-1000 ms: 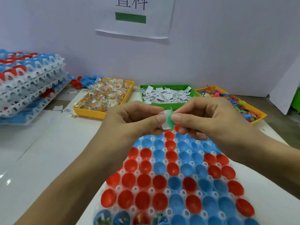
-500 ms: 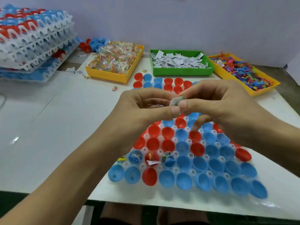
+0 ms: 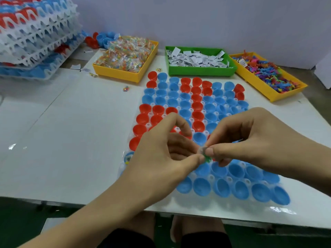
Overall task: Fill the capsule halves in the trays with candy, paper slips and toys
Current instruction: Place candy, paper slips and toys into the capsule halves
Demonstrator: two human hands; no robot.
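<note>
A clear tray (image 3: 279,210) of red and blue capsule halves (image 3: 202,186) lies on the white table in front of me. Above its near rows, my left hand (image 3: 161,158) and my right hand (image 3: 250,140) meet fingertip to fingertip. Together they pinch a small bundle (image 3: 206,154): a green toy with a pale paper slip or wrapper. A filled blue half (image 3: 128,157) shows at the tray's left edge, partly hidden by my left hand. Most halves in view are empty.
At the back stand a yellow bin of wrapped candy (image 3: 125,56), a green bin of paper slips (image 3: 198,59) and a yellow bin of colourful toys (image 3: 268,74). Stacked trays of capsules (image 3: 35,36) sit back left. Loose candies (image 3: 126,88) lie on the table.
The view has tilted down and both hands have sunk toward the tray's near rows, still pinching the green toy bundle between them.
</note>
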